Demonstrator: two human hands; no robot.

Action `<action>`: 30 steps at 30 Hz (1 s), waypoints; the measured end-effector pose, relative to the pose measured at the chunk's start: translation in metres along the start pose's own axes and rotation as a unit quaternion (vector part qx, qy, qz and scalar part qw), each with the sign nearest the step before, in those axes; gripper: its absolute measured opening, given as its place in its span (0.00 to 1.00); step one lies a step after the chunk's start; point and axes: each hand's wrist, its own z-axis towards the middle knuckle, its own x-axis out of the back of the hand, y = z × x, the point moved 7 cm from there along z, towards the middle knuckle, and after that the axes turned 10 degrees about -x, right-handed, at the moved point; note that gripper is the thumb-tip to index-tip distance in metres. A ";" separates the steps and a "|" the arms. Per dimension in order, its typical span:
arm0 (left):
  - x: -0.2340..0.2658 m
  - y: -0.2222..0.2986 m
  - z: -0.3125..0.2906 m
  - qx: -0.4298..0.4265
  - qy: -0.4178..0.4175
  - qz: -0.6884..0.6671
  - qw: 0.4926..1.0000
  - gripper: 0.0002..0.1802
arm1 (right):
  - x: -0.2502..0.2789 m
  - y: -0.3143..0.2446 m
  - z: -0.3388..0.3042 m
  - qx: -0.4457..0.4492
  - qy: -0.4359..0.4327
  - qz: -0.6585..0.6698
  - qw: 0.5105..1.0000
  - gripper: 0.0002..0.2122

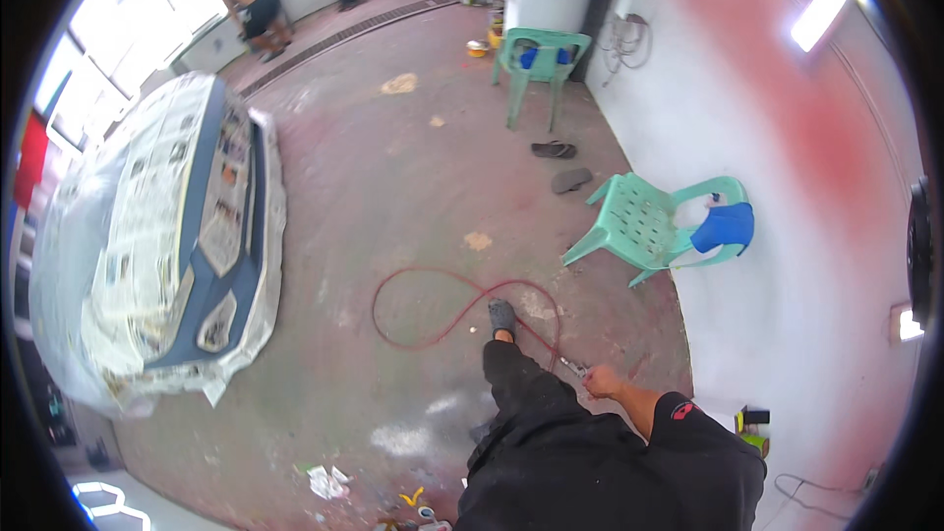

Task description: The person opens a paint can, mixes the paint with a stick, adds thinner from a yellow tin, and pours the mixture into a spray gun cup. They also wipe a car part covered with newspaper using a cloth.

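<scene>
1. Right hand [602, 383] clasped round metal fitting [573, 367] of red hose [482, 291]; left hand unseen, can't tell.
2. Hose looped on floor [334, 206], inside its right edge.
3. Broad floor strip between masked car [192, 246] and loops.

The person wears a loose black shirt [619, 480] with a short, wide sleeve [706, 441]. Near the sleeve's lower edge sits a small red emblem [682, 411] with a pale detail, too small to make out. The forearm [637, 407] and right hand [602, 383] are bare. The trousers [531, 391] are black too, wide in the leg, their hem ending above a bare ankle [503, 335]. The footwear [501, 315] is dark grey and rounded at the toe; sock or shoe, it is hard to tell.
</scene>
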 end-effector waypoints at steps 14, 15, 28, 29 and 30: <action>-0.172 0.376 0.178 -0.201 -0.130 0.021 0.971 0.31 | 0.253 -0.038 0.120 -0.002 0.265 0.122 0.956 0.17; -0.182 0.412 0.177 -0.220 -0.126 0.027 0.967 0.32 | 0.262 -0.053 0.121 -0.015 0.223 0.207 0.952 0.14; -0.350 0.471 0.273 -0.076 -0.350 0.194 0.913 0.29 | 0.273 -0.152 0.208 -0.091 0.027 0.431 0.897 0.11; -0.370 0.489 0.289 -0.080 -0.364 0.207 0.905 0.28 | 0.274 -0.155 0.226 -0.104 0.028 0.442 0.890 0.10; -0.392 0.509 0.306 -0.084 -0.378 0.219 0.896 0.28 | 0.275 -0.161 0.245 -0.117 0.029 0.455 0.882 0.10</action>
